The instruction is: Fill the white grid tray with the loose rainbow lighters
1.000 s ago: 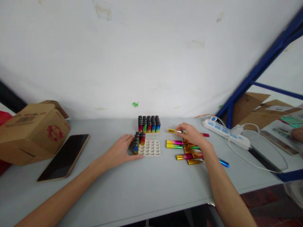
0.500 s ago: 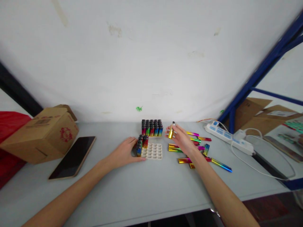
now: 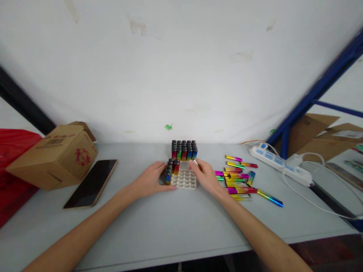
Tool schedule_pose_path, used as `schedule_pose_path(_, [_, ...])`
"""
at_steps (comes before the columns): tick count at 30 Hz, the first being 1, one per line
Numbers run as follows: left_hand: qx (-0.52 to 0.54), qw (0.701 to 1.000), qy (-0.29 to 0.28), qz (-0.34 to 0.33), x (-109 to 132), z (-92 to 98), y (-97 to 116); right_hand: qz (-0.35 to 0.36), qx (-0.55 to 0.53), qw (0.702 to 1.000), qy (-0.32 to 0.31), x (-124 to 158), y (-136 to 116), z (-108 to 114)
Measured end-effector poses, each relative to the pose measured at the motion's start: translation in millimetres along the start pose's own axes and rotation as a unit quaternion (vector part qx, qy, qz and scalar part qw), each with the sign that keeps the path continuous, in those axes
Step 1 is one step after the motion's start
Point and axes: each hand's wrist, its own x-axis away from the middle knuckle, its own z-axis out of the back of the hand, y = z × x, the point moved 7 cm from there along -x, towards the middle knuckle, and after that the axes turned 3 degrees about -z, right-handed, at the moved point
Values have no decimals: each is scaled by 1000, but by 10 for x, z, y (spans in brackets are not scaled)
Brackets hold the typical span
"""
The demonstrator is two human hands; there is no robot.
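A white tray with rows of round-cornered slots lies on the table, its left end holding several upright lighters with black tops and shiny coloured bodies. Around that left end is my left hand, thumb along the front edge and fingers against the side, steadying the tray. My right hand is closed in a pinch over the tray's back right part. The lighter in it is mostly hidden by my fingers; only a pale, shiny bit shows. Just behind the tray stands a block of upright lighters.
Loose shiny lighters lie scattered to the right. Beyond them are a white power strip and its cable. On the left are a phone, a cardboard box and a red bag. A white wall rises behind.
My right hand has moved left and down from beside the tray to over it, carrying the gold lighter, which is now mostly hidden. My left hand stays at the tray.
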Motion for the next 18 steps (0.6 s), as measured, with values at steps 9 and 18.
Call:
schedule_pose_path(9, [0, 1000, 2, 9, -1, 3, -26, -2, 33, 999, 19, 31, -63, -27])
schedule_pose_path(18, [0, 1000, 4, 10, -9, 15, -4, -20, 34, 999, 15, 20, -5, -63])
